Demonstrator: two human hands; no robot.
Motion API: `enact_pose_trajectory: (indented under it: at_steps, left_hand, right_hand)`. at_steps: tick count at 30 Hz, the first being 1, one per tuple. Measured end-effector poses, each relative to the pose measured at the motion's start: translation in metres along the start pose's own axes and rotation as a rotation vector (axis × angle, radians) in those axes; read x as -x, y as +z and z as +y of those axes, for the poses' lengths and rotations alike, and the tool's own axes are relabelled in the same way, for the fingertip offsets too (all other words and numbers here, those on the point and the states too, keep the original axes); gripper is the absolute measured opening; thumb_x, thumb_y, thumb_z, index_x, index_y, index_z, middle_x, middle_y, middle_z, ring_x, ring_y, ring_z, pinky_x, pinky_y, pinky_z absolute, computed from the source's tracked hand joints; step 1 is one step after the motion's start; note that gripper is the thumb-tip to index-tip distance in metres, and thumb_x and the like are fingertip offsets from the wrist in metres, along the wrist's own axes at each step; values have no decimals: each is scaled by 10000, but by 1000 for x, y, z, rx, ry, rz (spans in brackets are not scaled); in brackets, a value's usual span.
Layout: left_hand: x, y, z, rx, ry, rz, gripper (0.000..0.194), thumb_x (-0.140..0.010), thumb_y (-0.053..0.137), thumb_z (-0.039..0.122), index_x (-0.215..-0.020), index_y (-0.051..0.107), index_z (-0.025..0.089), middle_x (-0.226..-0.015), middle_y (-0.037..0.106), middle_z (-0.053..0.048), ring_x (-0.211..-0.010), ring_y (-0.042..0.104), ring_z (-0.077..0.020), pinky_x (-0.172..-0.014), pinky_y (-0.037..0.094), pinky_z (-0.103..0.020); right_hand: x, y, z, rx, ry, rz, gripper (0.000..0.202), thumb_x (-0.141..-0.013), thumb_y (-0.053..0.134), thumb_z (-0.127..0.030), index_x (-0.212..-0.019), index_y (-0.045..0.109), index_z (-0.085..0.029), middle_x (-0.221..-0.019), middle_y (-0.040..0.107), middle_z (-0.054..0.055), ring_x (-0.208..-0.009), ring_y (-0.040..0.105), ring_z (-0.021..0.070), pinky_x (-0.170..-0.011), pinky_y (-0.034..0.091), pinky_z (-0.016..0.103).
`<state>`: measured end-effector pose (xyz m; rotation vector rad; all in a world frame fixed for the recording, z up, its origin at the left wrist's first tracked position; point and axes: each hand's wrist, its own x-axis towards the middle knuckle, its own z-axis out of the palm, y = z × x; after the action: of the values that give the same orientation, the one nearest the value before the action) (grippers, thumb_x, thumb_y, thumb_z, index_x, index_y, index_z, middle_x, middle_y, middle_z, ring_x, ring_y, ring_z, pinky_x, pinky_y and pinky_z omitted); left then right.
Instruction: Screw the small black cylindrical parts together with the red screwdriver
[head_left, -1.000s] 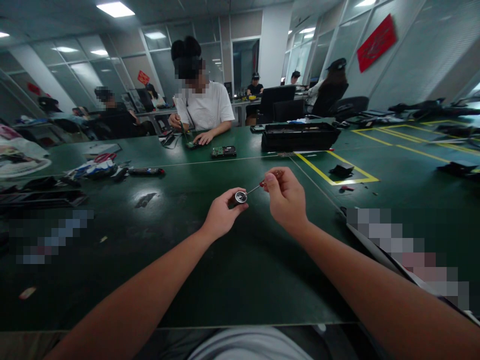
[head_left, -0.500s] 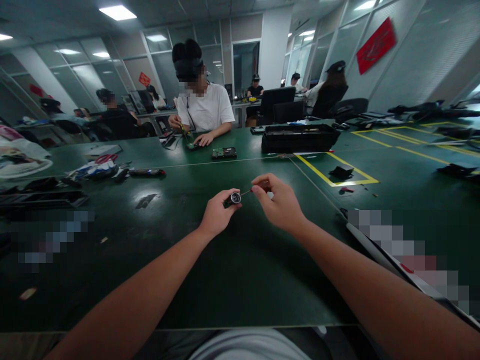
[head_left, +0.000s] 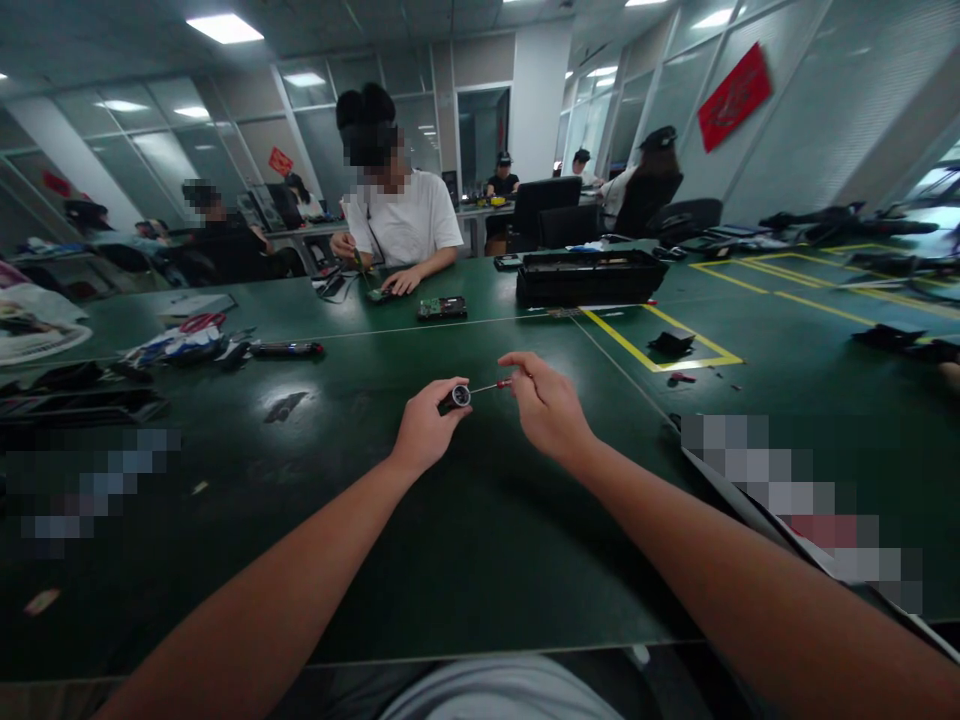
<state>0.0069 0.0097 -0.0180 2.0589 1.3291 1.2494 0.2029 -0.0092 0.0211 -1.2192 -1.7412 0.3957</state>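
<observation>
Above the green table (head_left: 450, 540), my left hand (head_left: 429, 425) grips a small dark cylindrical part (head_left: 460, 396) with a silvery ring around its round end. Its thumb and fingers wrap the part from the left. In my right hand (head_left: 549, 405) is a thin screwdriver (head_left: 504, 384) with a red handle, held nearly level. The metal shaft points left, and its tip meets or nearly meets the right side of the cylindrical part. Exact contact at the tip is too small to make out.
Across the table a person in a white shirt (head_left: 416, 220) works on a circuit board. Another green board (head_left: 442, 308) lies nearby. A long black housing (head_left: 589, 278) stands behind my right hand. A dark pen-like tool (head_left: 286, 349) and a pile of cables (head_left: 184, 340) lie left.
My right hand has shifted its fingers on the screwdriver, with the index finger now more extended and more of the red handle showing. My left hand still holds the part. The view has shifted slightly.
</observation>
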Motion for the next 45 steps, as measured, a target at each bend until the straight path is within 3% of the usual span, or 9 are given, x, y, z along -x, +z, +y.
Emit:
enact_pose_trajectory:
  at_steps: [5,11,17,22,26,30,34,36,45]
  left_hand:
    - [0,-1,0,-15,25,-3,409,-821,743,91,-1210,699,211,-1228,694,-68,-1192,627,-242,-1108,464,-439]
    - [0,-2,-1,-31,20,-7,398,-824,733,93,-1202,699,215,-1217,695,-66,-1169,636,-242,-1094,475,-442]
    - [-1,-2,-1,-44,36,-26,404,-823,739,97,-1207,699,215,-1214,698,-67,-1164,636,-241,-1100,467,-436]
    - [-1,-1,-1,-38,36,-20,408,-834,734,103,-1225,692,212,-1236,691,-68,-1188,627,-239,-1107,462,-433]
    - [-1,-3,0,-51,39,-20,405,-836,734,104,-1224,694,214,-1241,690,-69,-1198,624,-242,-1106,461,-437]
    - [1,-4,1,-70,53,-36,406,-832,737,98,-1219,696,216,-1226,698,-68,-1180,630,-248,-1102,458,-447]
    - [1,-2,1,-93,48,-56,418,-832,739,101,-1227,695,231,-1232,697,-68,-1177,628,-259,-1091,456,-466]
    - [1,-1,1,-99,45,-71,419,-835,739,111,-1230,695,243,-1235,696,-67,-1175,626,-267,-1085,455,-480]
    - [3,-1,8,-98,27,-104,420,-842,736,116,-1238,689,247,-1239,696,-69,-1180,623,-271,-1069,449,-479]
  right_hand:
    - [-3,0,4,55,4,21,405,-1025,385,-449,-979,714,-217,-741,690,33,-698,635,204,-649,395,327]
    - [-1,0,1,-71,-6,-23,341,-977,443,-290,-1296,541,-222,-804,683,20,-689,621,201,-660,426,333]
    - [-2,0,1,-15,24,-5,297,-1016,398,-417,-980,627,-230,-748,652,25,-679,604,197,-628,379,328]
    - [0,4,4,-106,22,40,232,-977,442,-313,-1175,521,-223,-754,631,-5,-662,594,189,-648,399,327]
    - [0,4,2,-129,15,30,137,-971,457,-331,-1010,541,-231,-810,643,10,-729,602,190,-672,406,323]
    - [-3,1,0,-65,41,4,302,-1007,396,-421,-839,566,-236,-714,602,5,-665,566,185,-622,355,325]
    - [-2,2,2,-158,71,30,74,-920,450,-263,-971,503,-249,-693,569,-34,-645,557,180,-639,383,327]
    - [-1,3,2,-221,68,57,123,-869,482,-225,-986,460,-253,-695,550,-48,-632,543,174,-641,401,327]
    - [2,2,-5,-120,1,52,189,-991,483,-398,-987,559,-225,-813,666,21,-694,608,174,-646,421,315]
